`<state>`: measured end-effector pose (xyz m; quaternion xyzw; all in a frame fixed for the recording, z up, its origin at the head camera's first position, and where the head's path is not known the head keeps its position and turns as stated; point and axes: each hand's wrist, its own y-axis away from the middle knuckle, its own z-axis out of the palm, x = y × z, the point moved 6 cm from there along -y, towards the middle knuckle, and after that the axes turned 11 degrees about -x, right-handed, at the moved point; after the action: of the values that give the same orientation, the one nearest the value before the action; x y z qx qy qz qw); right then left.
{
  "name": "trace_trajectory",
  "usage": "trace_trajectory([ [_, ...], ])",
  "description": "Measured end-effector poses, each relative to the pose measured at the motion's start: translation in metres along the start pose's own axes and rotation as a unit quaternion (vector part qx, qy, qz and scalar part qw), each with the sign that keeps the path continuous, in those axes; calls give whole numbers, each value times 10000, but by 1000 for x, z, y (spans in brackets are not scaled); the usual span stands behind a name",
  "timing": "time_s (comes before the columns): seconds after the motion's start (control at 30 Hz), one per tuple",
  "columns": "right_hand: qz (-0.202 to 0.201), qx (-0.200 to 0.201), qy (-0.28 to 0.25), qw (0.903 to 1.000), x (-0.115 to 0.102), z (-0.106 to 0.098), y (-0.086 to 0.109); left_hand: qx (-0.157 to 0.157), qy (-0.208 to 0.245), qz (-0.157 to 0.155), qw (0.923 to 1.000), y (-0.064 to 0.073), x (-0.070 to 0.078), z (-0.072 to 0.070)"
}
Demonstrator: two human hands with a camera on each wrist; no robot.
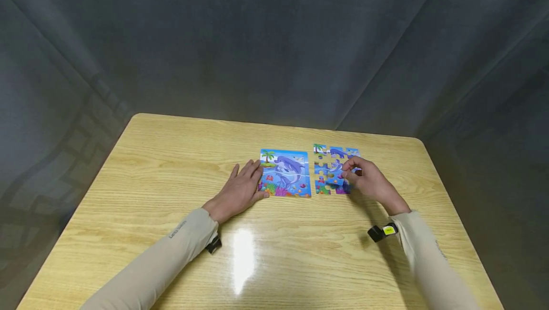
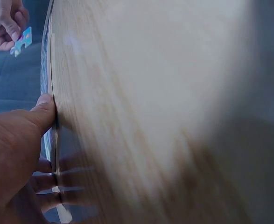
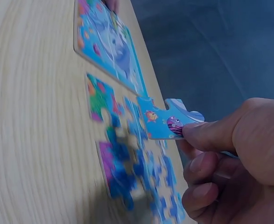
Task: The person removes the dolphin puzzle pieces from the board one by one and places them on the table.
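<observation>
My right hand [image 1: 372, 182] pinches a jigsaw piece [image 3: 161, 122] between thumb and fingers. The piece is blue, with a small orange fish and a purple striped fish, and is held above several other jigsaw pieces [image 3: 114, 163]. Those lie on the table in loose rows with gaps between them. To their left is a square dolphin picture board [image 1: 285, 173] with a palm tree and coral. My left hand [image 1: 238, 193] rests at the board's left side, fingers extended, the thumb near its lower edge and fingertips at the left border.
A light wooden table [image 1: 171, 157] with rounded far corners carries everything. Dark grey curtain [image 1: 266, 53] hangs behind and at both sides. Black camera straps sit at both wrists, and a bright light reflection [image 1: 243, 257] shows on the tabletop between the forearms.
</observation>
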<state>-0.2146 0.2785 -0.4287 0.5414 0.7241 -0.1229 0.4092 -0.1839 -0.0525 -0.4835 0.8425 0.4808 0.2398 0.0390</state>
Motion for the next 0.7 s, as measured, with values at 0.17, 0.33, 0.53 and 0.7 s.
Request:
trace_trajectory([
  [0.17, 6, 205, 193, 9996, 10, -14, 12, 24, -38, -4, 10000, 0, 1, -1],
  [0.33, 91, 280, 338, 9990, 20, -26, 22, 44, -54, 35, 10000, 0, 2, -1],
  [0.53, 211, 274, 298, 9990, 34, -36, 31, 44, -49, 23, 10000, -1, 3, 0],
  [0.7, 369, 70, 166, 9992, 47, -38, 35, 32, -2, -4, 10000, -1, 3, 1],
])
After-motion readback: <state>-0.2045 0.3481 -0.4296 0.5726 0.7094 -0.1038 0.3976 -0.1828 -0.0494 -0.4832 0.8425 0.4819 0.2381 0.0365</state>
